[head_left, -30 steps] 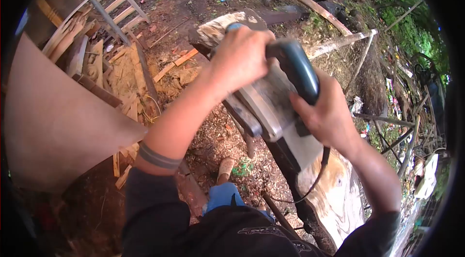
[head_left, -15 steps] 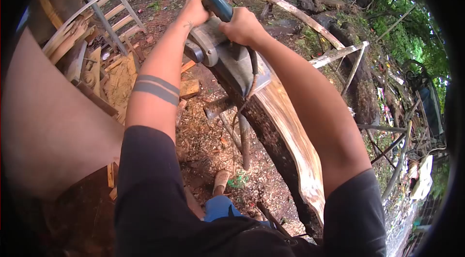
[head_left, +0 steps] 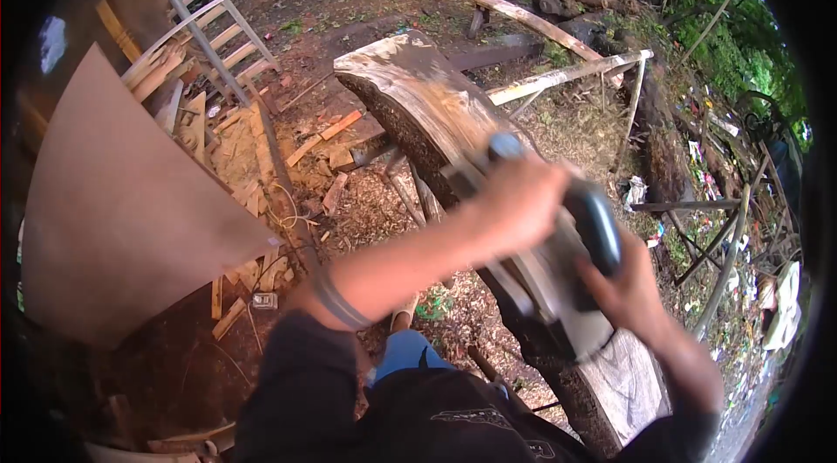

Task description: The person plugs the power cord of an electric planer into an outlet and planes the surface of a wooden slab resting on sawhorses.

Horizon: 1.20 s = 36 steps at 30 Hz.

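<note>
While resting on the thick wooden slab (head_left: 436,105): power planer (head_left: 558,275), set against the upper face, toward the near right half, partly blurred.
Left hand (head_left: 527,201): closed down over the planer's far end, with the knob (head_left: 505,146) showing just beyond; exact finger placement too blurred to tell.
Right hand (head_left: 632,289): wrapped around the dark handle (head_left: 597,223), with thumb along its near left side.
Slab lie: stretching from far left to near right, with rough dark bark down the left edge and pale, streaked grain on top.
Ground: strewn with wood shavings (head_left: 370,223), plus an orange-brown offcut (head_left: 340,125) left of the slab.
Far left: metal ladder (head_left: 225,36), tilted, beside scrap wood (head_left: 261,140).
Left: broad brown panel (head_left: 131,219).
Far right: pale beam (head_left: 567,75), near greenery (head_left: 728,36).
</note>
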Tool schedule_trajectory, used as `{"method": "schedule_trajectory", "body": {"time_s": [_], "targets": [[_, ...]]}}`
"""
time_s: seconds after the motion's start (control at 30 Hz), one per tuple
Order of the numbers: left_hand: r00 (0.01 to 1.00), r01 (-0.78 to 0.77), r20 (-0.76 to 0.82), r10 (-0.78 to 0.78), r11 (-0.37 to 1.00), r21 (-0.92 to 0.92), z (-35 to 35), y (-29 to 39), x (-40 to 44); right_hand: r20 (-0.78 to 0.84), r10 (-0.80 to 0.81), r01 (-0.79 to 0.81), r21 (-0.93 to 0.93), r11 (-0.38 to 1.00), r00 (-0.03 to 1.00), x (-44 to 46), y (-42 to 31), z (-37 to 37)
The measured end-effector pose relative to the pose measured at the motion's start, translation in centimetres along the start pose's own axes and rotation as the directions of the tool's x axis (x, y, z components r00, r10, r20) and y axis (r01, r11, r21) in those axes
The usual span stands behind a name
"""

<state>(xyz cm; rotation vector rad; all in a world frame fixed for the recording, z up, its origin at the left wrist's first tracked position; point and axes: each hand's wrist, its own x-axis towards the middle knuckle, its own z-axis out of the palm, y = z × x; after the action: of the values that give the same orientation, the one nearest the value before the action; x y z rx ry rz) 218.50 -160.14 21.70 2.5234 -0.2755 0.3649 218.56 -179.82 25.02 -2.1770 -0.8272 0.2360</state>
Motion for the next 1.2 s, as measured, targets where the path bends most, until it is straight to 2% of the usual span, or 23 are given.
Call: {"method": "schedule_trajectory", "body": {"time_s": [0.03,0.07,0.1,0.13,0.17,0.2,0.23,0.27,0.3,0.33,0.37,0.4,0.43,0.47,0.53,0.6,0.63,0.67,0.8,0.93,1.13,1.2], "targets": [[0.993,-0.104,0.065,0.103,0.995,0.009,1.8,2.5,-0.6,-0.041,-0.061,0.058,-0.079,0.995,0.997,-3.3,1.6,-1.3],[0.979,-0.159,0.129,0.160,0.987,-0.013,2.7,5.5,-1.1,-0.035,0.109,-0.110,-0.040,0.993,0.993,-6.6,1.8,-2.8],[0.951,-0.300,0.081,0.298,0.954,0.015,5.4,7.6,-1.5,-0.027,0.197,-0.199,-0.063,0.978,0.980,-9.3,2.0,-4.1],[0.926,-0.375,0.061,0.374,0.927,0.015,6.3,9.8,-1.9,-0.006,0.335,-0.334,-0.093,0.938,0.942,-12.1,3.0,-5.4],[0.896,-0.443,0.093,0.433,0.884,0.151,8.1,11.3,-2.1,-0.173,0.242,-0.261,-0.095,0.961,0.955,-14.4,3.9,-5.1],[0.902,-0.428,0.114,0.417,0.898,0.104,9.2,12.5,-2.2,-0.214,0.325,-0.366,-0.194,0.910,0.921,-18.2,5.9,-5.6],[0.903,-0.429,0.033,0.428,0.898,0.098,9.6,12.7,-2.1,-0.267,0.392,-0.461,-0.286,0.840,0.880,-18.7,5.9,-5.8],[0.900,-0.430,-0.043,0.435,0.898,0.090,9.9,12.6,-2.0,-0.285,0.317,-0.398,-0.301,0.866,0.905,-18.5,6.5,-5.7],[0.912,-0.404,-0.052,0.407,0.913,0.061,10.2,11.9,-1.8,-0.305,0.246,-0.340,-0.311,0.887,0.920,-17.9,6.8,-5.3],[0.921,-0.383,-0.064,0.384,0.923,0.036,9.4,10.5,-1.1,-0.331,0.167,-0.278,-0.325,0.904,0.929,-15.8,6.1,-4.5],[0.930,-0.360,-0.079,0.359,0.933,0.007,8.4,8.9,-0.2,-0.285,0.236,-0.309,-0.244,0.919,0.929,-12.9,4.7,-4.0],[0.930,-0.367,0.016,0.367,0.930,-0.018,6.9,6.9,1.0,-0.259,0.238,-0.297,-0.220,0.929,0.936,-10.1,4.1,-3.4],[0.934,-0.356,0.000,0.357,0.932,-0.075,5.5,4.6,2.0,-0.232,0.240,-0.286,-0.196,0.938,0.943,-7.3,3.5,-2.9],[0.938,-0.345,-0.019,0.345,0.931,-0.123,4.1,2.2,3.1,-0.231,0.168,-0.221,-0.225,0.949,0.958,-4.5,3.6,-2.1],[0.949,-0.315,-0.027,0.314,0.948,-0.052,2.1,-2.4,5.1,-0.116,0.253,-0.272,-0.202,0.941,0.961,2.4,1.0,-1.3],[0.959,-0.281,-0.052,0.280,0.959,-0.022,0.4,-7.2,7.2,-0.088,0.238,-0.247,-0.106,0.963,0.967,7.9,0.4,0.3],[0.961,-0.272,-0.065,0.269,0.962,-0.036,-1.0,-9.6,8.1,-0.109,0.070,-0.085,-0.137,0.987,0.992,10.5,0.8,1.5],[0.962,-0.264,-0.079,0.260,0.963,-0.045,-2.5,-12.0,9.0,-0.070,0.217,-0.222,-0.072,0.972,0.974,13.2,-0.8,2.3],[0.989,-0.093,-0.111,0.095,0.995,0.020,-7.6,-20.9,12.2,-0.083,0.079,-0.085,-0.066,0.994,0.993,23.4,-1.9,6.4],[0.976,-0.074,-0.205,0.075,0.997,0.017,-11.9,-29.0,15.0,-0.094,-0.015,0.003,-0.128,0.992,0.995,33.0,-3.1,9.9],[0.952,-0.007,-0.305,0.040,0.994,0.108,-16.4,-39.1,18.9,-0.114,-0.134,0.108,-0.214,0.971,0.984,45.7,-4.2,14.7],[0.954,0.007,-0.300,0.010,0.998,0.057,-17.0,-41.0,19.7,-0.072,-0.081,0.066,-0.183,0.981,0.994,46.2,-5.7,14.5]]}}
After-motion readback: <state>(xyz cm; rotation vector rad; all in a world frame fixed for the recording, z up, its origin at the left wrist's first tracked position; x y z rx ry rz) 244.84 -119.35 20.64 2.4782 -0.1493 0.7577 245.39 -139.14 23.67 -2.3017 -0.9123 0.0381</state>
